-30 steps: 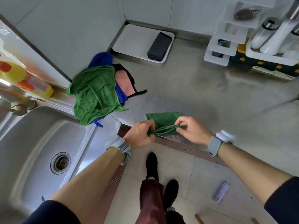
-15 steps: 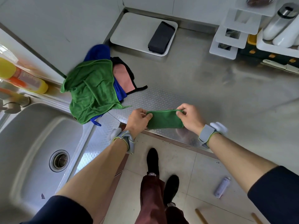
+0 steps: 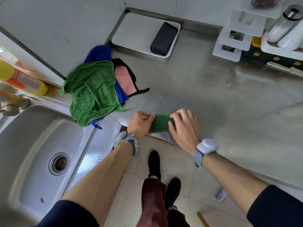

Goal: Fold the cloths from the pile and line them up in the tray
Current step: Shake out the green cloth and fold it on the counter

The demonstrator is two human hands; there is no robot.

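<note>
Now the folded green microfibre cloth [image 3: 159, 123] lies flat at the steel tabletop [image 3: 213, 95] near edge, left hand [image 3: 140, 124] pinching its left end, right hand [image 3: 184, 128] loosened from its grip, pressing flat, so nearly ready for the far white tray [image 3: 131, 30].

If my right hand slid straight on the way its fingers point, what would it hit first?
The right hand lies on the folded green cloth; past it comes bare counter, then probably the pile, roughly judged.
</note>
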